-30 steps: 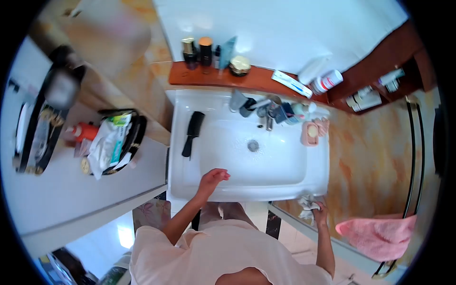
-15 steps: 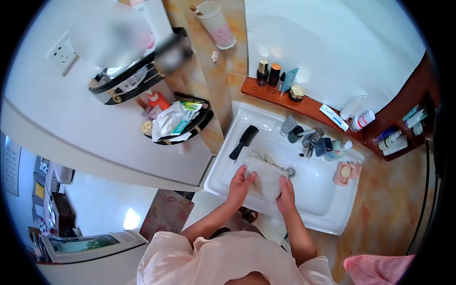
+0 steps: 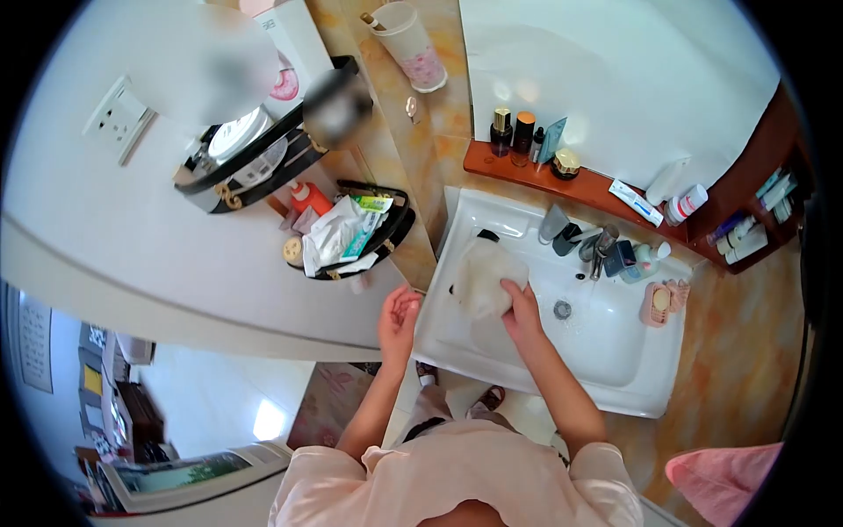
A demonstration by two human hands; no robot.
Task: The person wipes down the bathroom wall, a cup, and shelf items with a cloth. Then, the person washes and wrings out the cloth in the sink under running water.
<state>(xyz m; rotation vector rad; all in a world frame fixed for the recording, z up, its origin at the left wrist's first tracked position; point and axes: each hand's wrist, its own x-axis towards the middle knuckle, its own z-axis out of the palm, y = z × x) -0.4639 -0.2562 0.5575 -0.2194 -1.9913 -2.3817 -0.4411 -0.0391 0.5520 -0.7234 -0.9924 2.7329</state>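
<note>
A pale, translucent cloth-like sheet (image 3: pixel 488 279) hangs over the left part of the white sink (image 3: pixel 606 386). My right hand (image 3: pixel 522 309) grips its right edge between thumb and fingers. Beneath the sheet lies a black comb (image 3: pixel 488 235), mostly covered, with only its ends showing. My left hand (image 3: pixel 399 318) is off the sheet, to the left of the sink's edge, palm up with its fingers loosely curled and apart, holding nothing.
Behind the sink, a faucet (image 3: pixel 600 250) stands among cups and bottles. A soap dish (image 3: pixel 656 305) sits at the right. Toiletries line a red-brown shelf (image 3: pixel 536 178). At left, a corner rack (image 3: pixel 386 241) holds packets. A pink towel (image 3: pixel 729 479) hangs at lower right.
My left hand has let go of the sheet and moved left. My right hand still holds it, and the sheet now lies over the comb. The view has shifted slightly.
</note>
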